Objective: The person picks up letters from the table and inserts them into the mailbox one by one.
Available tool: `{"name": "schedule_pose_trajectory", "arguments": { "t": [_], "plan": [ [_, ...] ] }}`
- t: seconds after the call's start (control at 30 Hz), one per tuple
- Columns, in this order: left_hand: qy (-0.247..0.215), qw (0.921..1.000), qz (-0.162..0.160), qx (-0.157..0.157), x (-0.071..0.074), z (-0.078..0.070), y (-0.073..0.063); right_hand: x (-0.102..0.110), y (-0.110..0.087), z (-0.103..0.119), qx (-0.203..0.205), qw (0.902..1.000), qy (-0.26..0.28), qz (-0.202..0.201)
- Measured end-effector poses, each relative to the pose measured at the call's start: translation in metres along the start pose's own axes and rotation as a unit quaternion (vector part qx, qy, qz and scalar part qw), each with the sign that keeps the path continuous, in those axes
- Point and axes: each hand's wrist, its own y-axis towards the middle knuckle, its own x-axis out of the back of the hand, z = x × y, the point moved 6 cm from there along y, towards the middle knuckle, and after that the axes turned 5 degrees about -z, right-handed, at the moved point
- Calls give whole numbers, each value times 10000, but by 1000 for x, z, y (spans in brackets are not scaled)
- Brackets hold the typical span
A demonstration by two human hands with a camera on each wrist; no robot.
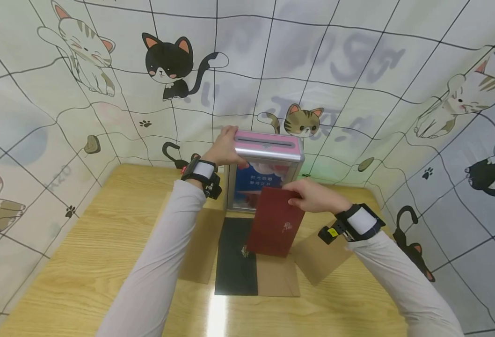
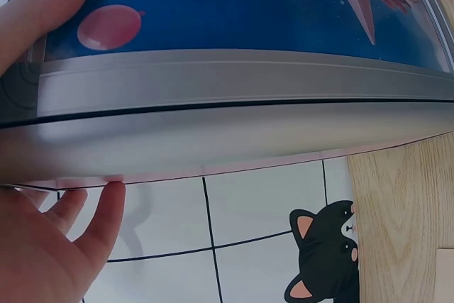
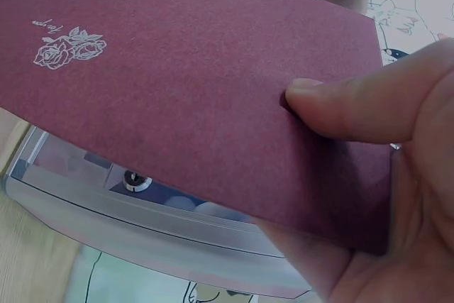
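A silver metal box (image 1: 268,152) with a pink slotted top and a clear front panel stands upright on the table. My left hand (image 1: 225,149) grips its upper left corner, thumb on the front face and fingers over the top, as the left wrist view shows. A dark red envelope (image 1: 276,222) with a white rose print hangs tilted before the box, pinched near its upper right corner by my right hand (image 1: 316,195). In the right wrist view the thumb (image 3: 355,108) presses flat on the envelope (image 3: 191,90); the other fingers are mostly hidden behind it. A lock (image 3: 136,180) shows on the box.
On the wooden table (image 1: 117,224) lie a black envelope (image 1: 236,271) and several brown envelopes, one at the left (image 1: 201,248), one at the front (image 1: 278,278), one at the right (image 1: 321,255). A cat-print cloth (image 1: 247,61) hangs close behind the box.
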Motion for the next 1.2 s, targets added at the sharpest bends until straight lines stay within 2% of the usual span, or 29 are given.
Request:
{"name": "schedule_pose_trajectory", "arguments": {
  "t": [0.2,0.4,0.63,0.87,1.1,1.2],
  "plan": [
    [11,10000,10,15,0,2,-1,7,1,2,42,10000,-57,-3],
    [73,10000,54,-5,-1,0,1,23,1,3,-56,9997,-207,-103],
    [114,9999,39,-42,1,1,2,59,3,17,-315,9962,-745,-334],
    [93,9999,80,-20,0,1,2,89,7,22,-440,9965,-616,-362],
    [134,9998,104,73,-1,2,2,119,10,31,-343,9931,-808,-772],
    [132,9999,86,69,-2,2,2,131,12,34,-475,9912,-886,-865]
  ]
}}
